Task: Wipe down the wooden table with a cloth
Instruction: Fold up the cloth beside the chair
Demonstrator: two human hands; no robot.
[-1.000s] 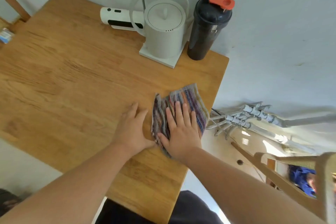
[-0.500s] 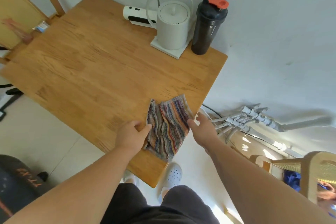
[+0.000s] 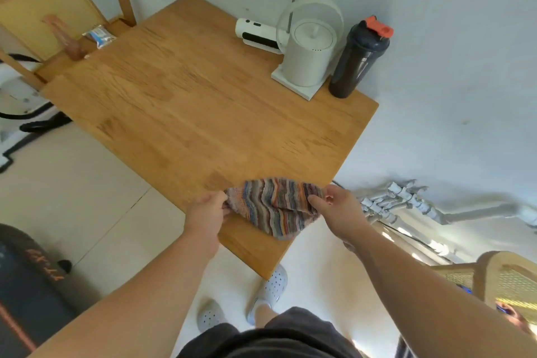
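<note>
A striped multicoloured cloth (image 3: 276,206) hangs stretched between my two hands just above the near right corner of the wooden table (image 3: 203,113). My left hand (image 3: 207,212) pinches its left end. My right hand (image 3: 337,209) pinches its right end near the table's right edge. The cloth's lower fold droops onto the tabletop.
At the table's far right corner stand a white kettle (image 3: 308,55) on its base, a black shaker bottle (image 3: 359,59) with an orange cap and a white device (image 3: 255,35). A wooden chair (image 3: 58,9) is at the far left, grey pipes (image 3: 401,200) along the wall at right.
Both hands went from lying flat on and beside the cloth to pinching its ends and lifting it off the table. I have stepped back, so more of the table shows.
</note>
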